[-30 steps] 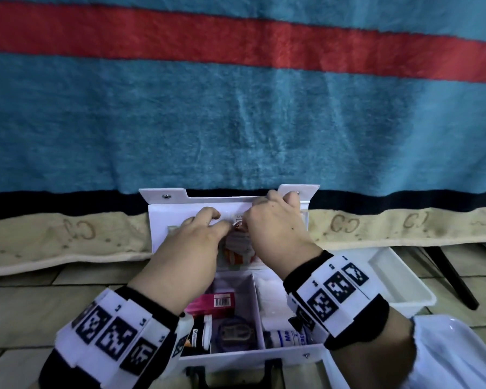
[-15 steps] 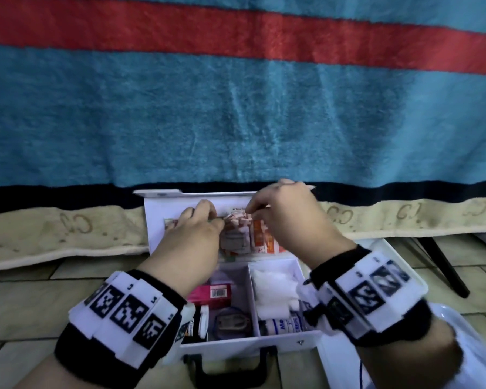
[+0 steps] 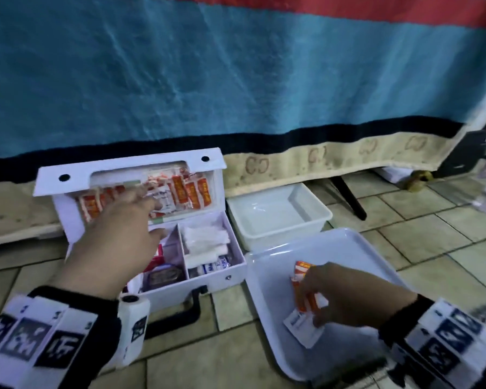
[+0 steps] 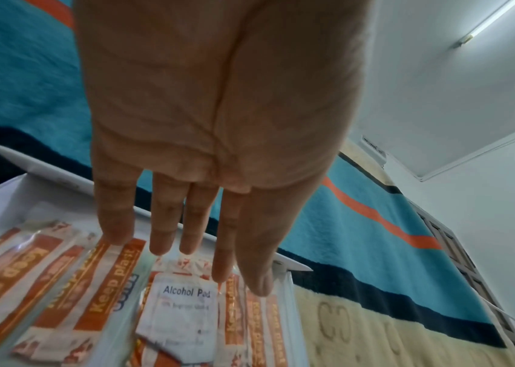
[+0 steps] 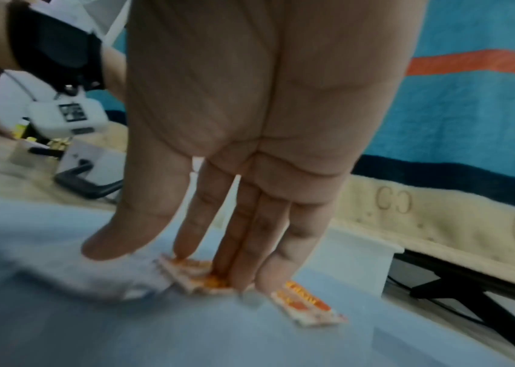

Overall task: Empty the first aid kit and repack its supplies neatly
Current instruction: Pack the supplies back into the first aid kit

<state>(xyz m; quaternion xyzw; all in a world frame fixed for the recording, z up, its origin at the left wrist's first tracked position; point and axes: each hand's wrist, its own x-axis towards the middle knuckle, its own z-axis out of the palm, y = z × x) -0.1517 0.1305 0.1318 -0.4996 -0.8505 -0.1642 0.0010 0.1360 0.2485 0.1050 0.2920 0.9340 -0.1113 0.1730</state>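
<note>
The white first aid kit (image 3: pixel 230 276) stands open on the tiled floor, its lid (image 3: pixel 129 167) upright. Orange plasters (image 3: pixel 191 192) and an alcohol pad (image 4: pixel 183 320) fill the lid pocket. My left hand (image 3: pixel 149 197) reaches into the lid, and its straight fingers (image 4: pixel 161 231) lie over the plasters (image 4: pixel 114 275) and hold nothing. To the right, my right hand (image 3: pixel 309 299) is low over a white tray (image 3: pixel 348 248). Its straight fingertips (image 5: pixel 243 270) press on a few plasters (image 5: pixel 309 308) lying there. An alcohol pad (image 3: pixel 300 328) lies beside them under the hand.
Gauze rolls (image 3: pixel 205 242), a pink box (image 3: pixel 159 256) and a small bottle (image 3: pixel 216 266) sit in the kit's compartments. A white tub (image 3: pixel 278 220) stands behind the tray. A blue blanket (image 3: pixel 236 80) hangs at the back, with a black leg (image 3: pixel 348 197) under it.
Both hands were at the lid pocket pulling packets. My right hand has moved right and down to the tray with plasters and a pad; the left hand stays at the lid.
</note>
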